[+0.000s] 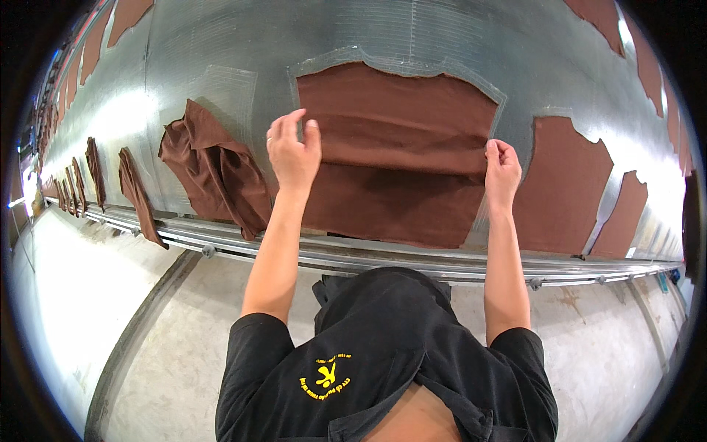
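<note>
My left hand point(293, 151) and right hand point(501, 168) each pinch a side edge of the brown cloth piece point(398, 147) lying flat on the grey worktop point(221, 44), fingers closed narrow on its fold. A crumpled brown cloth point(217, 173) sits just beside my left hand, and another flat brown piece point(563, 184) lies near my right.

Two bare hands, left grip point(293, 151) and right grip point(501, 169), pinch the folded edge of a brown fabric piece point(398, 147) on a silvery cutting desk point(221, 44).
</note>
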Demonstrator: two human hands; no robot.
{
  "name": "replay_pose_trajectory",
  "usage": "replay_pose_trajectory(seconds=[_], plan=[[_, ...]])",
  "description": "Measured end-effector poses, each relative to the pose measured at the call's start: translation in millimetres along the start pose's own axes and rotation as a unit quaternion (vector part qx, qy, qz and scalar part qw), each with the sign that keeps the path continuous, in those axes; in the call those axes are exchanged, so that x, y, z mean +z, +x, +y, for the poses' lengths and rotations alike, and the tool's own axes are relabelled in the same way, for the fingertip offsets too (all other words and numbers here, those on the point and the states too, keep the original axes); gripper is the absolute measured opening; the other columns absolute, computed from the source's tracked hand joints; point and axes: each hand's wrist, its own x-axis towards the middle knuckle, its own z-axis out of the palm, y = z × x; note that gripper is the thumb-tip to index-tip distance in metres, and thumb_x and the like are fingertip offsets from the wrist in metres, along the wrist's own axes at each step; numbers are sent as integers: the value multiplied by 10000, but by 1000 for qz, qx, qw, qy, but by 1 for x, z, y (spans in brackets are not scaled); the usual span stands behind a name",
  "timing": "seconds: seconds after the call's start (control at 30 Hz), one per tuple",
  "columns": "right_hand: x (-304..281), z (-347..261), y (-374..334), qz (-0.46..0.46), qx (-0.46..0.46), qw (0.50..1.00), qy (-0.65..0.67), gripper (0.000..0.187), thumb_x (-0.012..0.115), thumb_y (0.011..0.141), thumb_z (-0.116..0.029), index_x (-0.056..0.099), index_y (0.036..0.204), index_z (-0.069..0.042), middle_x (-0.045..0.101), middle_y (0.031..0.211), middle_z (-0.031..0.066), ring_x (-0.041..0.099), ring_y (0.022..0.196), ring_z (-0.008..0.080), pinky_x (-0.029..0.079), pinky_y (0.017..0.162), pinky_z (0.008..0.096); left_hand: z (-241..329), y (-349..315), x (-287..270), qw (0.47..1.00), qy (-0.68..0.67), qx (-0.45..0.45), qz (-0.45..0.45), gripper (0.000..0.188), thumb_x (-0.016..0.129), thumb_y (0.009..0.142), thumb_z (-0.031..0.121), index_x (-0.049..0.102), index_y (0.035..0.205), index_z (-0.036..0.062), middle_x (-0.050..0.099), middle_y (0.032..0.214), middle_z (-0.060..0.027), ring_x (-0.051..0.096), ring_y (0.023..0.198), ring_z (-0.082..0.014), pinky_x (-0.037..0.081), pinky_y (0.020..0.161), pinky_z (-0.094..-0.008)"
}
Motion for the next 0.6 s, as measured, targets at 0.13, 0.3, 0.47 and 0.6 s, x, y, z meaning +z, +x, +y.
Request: replay_pose_trajectory(seconds=[0.13, 0.3, 0.47, 0.6], plan=[[-9, -5, -2, 3, 25, 999, 48, 246, 642, 1015, -239, 684, 1073, -4, 660, 893, 10, 563, 735, 68, 477, 668, 236, 11, 7, 4, 940, -16, 259, -220, 557, 556, 1014, 434, 531, 1455, 95, 477, 1522, -178, 435, 1416, -355, 329, 1182, -456], [-20, -6, -9, -12, 57, 996, 65, 229, 621, 1026, -231, 672, 1091, -18, 644, 870, 5, 541, 670, 46, 451, 599, 210, -8, 57, 27, 899, 143, 310, -274, 792, 271, 1028, 660, 222, 1620, 137, 209, 1674, -142, 165, 1555, -305, 105, 1274, -442], [-26, 0, -22, -23, 74, 993, 84, 217, 614, 1032, -228, 672, 1103, -31, 638, 856, -4, 534, 651, 40, 445, 574, 205, -13, 99, 55, 895, 154, 355, -222, 829, 271, 1017, 683, 220, 1618, 115, 216, 1674, -136, 161, 1558, -283, 106, 1274, -441], [-28, 10, -32, -26, 58, 997, 51, 226, 631, 1025, -232, 676, 1089, -20, 631, 866, -15, 531, 688, 40, 446, 613, 211, 1, 111, 63, 927, 173, 289, -165, 820, 353, 1012, 663, 280, 1599, 96, 251, 1661, -152, 196, 1550, -301, 131, 1265, -460]])
